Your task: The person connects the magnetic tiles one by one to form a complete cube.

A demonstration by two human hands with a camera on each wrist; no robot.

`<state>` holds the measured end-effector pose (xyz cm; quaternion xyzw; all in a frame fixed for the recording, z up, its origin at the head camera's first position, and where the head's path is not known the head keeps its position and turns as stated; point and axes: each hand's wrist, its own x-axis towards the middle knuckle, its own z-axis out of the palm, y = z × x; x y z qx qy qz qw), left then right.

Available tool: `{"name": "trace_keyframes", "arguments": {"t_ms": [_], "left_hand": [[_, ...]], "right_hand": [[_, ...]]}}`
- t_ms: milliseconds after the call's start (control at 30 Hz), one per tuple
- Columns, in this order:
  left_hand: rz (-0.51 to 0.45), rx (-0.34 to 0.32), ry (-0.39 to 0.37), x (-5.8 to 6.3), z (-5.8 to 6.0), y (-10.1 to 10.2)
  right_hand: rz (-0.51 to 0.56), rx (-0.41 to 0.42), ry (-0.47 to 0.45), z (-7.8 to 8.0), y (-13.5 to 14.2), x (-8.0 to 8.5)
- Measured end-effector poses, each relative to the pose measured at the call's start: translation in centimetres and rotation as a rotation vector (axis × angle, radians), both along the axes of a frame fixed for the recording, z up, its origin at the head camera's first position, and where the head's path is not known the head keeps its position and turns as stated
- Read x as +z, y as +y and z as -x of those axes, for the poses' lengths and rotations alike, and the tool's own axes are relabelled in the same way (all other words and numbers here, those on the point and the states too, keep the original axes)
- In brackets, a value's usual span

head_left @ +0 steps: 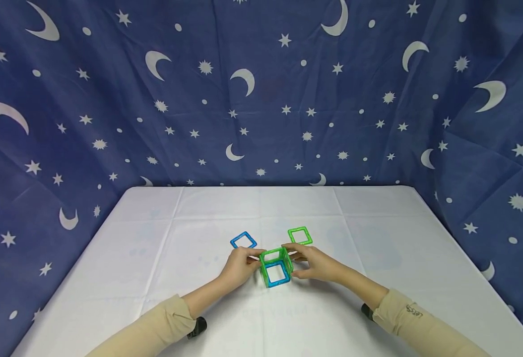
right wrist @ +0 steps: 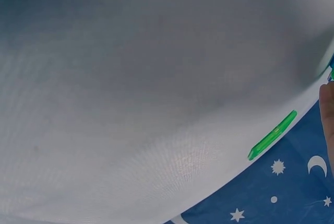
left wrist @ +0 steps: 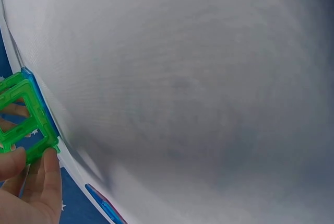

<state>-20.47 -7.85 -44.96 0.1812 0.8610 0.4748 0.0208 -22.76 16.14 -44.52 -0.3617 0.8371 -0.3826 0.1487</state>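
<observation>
A small open box of square magnetic frame tiles stands on the table between the hands in the head view. Its sides are green tiles [head_left: 288,260], and a blue tile [head_left: 279,283] lies at its base. At its left side, my left hand [head_left: 235,267] pinches a green tile; the left wrist view shows thumb and fingers [left wrist: 51,174] at that tile's corner. My right hand [head_left: 319,264] holds the right green side with fingers and thumb spread along it. Only a sliver of that hand shows in the right wrist view.
Behind the box, a loose blue square tile [head_left: 244,240] lies flat at the left and a loose green one [head_left: 300,235] at the right. A white cloth covers the table [head_left: 261,203]. A blue curtain [head_left: 270,99] with moons and stars hangs behind.
</observation>
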Motion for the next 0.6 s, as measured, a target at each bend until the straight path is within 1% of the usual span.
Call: {"name": "trace_keyframes", "arguments": {"t_ms": [367,600], "left_hand": [[-0.003,-0.003,-0.006,-0.06,-0.07,-0.1],[0.009,-0.003,0.008,-0.19,-0.05,-0.15]], "right_hand": [[-0.03,-0.002,0.039,0.12,-0.02,-0.09],[-0.02,0.004,0.025,0.18,-0.05,0.06]]}}
